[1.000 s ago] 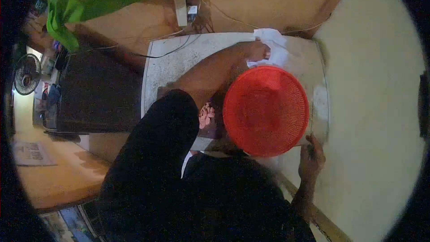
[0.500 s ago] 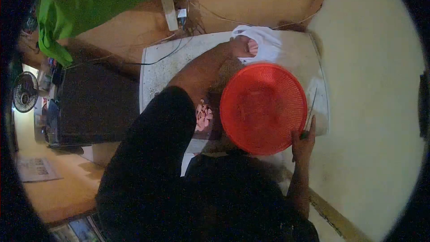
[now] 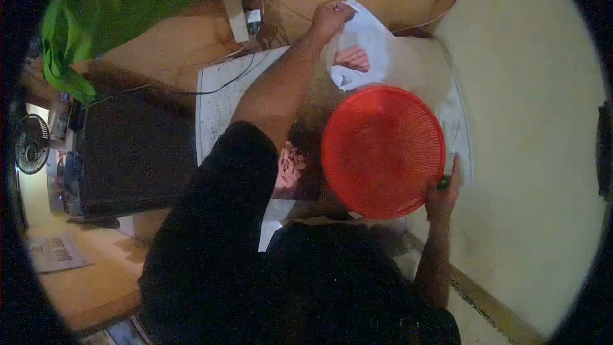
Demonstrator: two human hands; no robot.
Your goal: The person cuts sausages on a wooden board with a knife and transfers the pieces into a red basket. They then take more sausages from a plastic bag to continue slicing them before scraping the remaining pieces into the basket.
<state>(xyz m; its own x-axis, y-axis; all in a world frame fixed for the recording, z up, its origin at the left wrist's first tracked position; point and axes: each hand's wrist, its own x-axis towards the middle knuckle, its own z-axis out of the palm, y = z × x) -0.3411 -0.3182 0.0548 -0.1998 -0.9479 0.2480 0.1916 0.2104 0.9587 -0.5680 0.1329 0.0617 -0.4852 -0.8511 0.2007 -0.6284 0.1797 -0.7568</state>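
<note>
Red plastic basket [image 3: 383, 153] sits by the counter's [image 3: 418, 67] near edge in the head view — just right of a dark board [image 3: 310, 182] bearing cut pink pieces [image 3: 291, 166]. At the far edge, the left hand [image 3: 332, 18] pinches the top of a white bag [image 3: 375, 38], pink sausage-like sticks [image 3: 354, 59] in or on it. The right hand [image 3: 442, 201] grips a green-handled knife [image 3: 443, 183] beside the basket's rim — its blade blurred.

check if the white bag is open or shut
Open: pink pieces show through the mouth of the white bag, and the left hand holds its upper edge.
</note>
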